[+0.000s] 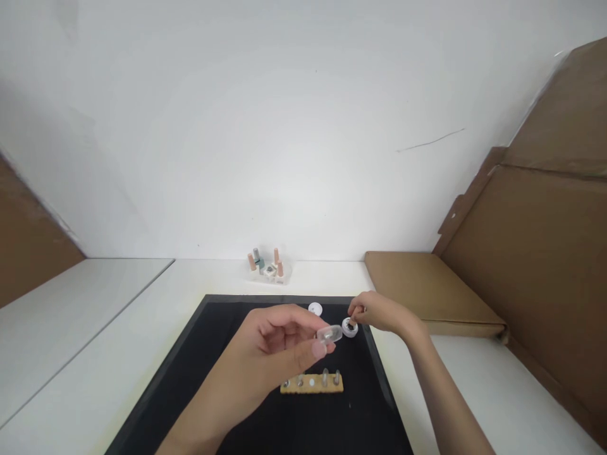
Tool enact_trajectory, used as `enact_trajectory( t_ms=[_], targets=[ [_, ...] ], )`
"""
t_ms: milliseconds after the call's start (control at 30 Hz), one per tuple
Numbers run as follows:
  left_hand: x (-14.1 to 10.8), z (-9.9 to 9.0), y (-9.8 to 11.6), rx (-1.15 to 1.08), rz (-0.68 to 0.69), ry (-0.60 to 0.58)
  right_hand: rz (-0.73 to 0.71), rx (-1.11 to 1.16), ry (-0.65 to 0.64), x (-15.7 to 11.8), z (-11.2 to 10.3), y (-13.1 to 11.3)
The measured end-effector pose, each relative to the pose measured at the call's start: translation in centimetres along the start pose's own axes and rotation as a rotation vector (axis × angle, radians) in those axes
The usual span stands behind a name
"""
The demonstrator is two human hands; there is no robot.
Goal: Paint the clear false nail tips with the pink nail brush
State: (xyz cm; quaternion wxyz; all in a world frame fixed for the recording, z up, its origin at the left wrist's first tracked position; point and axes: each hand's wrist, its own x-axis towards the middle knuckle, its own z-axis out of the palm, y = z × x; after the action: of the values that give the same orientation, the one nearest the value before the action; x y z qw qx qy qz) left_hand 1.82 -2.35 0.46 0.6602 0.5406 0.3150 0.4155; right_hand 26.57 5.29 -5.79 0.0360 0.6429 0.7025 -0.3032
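My left hand [270,351] pinches a clear, translucent false nail [329,333] between thumb and fingers, raised above the black mat. To its right, my right hand [372,311] has its fingers closed together and pointing down into a small round white jar [349,332]. Dark bits show inside that jar; whatever the right fingertips grip, if anything, is hidden. Below the left hand lies a yellowish strip stand [312,383] bearing several small posts, some topped with clear nail tips. The left thumb and wrist partly cover the stand's left end.
A round white lid [315,309] lies near the back of the black mat [303,423]. Behind it, a clear tray [265,278] holds several nail polish bottles against the white wall. At the right, a flat cardboard box [427,284] rests beside a tall cardboard panel [545,240].
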Motion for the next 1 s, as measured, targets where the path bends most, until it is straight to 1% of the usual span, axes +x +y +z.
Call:
enact_trajectory(
  t_ms=[67, 267, 367, 433, 567, 667, 733, 867, 1000],
  targets=[
    [0.0, 0.0, 0.0, 0.006, 0.005, -0.012, -0.003, 0.010, 0.008, -0.1, 0.0, 0.0],
    [-0.1, 0.2, 0.1, 0.008, -0.013, 0.042, -0.001, 0.048, 0.020, 0.3, 0.2, -0.1],
    [0.0, 0.1, 0.1, 0.024, 0.002, 0.040, -0.028, 0.084, 0.061, 0.1, 0.1, 0.1],
    [0.0, -0.1, 0.0, 0.037, 0.011, 0.010, -0.067, 0.122, 0.118, -0.6, -0.3, 0.2],
    [0.1, -0.3, -0.2, 0.048, 0.021, -0.011, -0.202, 0.257, 0.308, -3.0, -1.1, -0.5],
    [0.0, -0.4, -0.2, 0.052, 0.024, -0.009, -0.335, 0.412, 0.468, -4.8, -1.5, -1.6],
    [0.0, -0.4, -0.2, 0.055, 0.021, -0.008, -0.420, 0.522, 0.547, -5.6, -1.6, -2.3],
    [-0.1, -0.6, 0.0, 0.076, 0.013, -0.012, -0.561, 0.701, 0.646, -6.3, -1.3, -3.1],
    [0.0, -0.7, -0.1, 0.089, 0.012, -0.017, -0.708, 0.810, 0.688, -6.9, -0.6, -3.2]
  ],
)
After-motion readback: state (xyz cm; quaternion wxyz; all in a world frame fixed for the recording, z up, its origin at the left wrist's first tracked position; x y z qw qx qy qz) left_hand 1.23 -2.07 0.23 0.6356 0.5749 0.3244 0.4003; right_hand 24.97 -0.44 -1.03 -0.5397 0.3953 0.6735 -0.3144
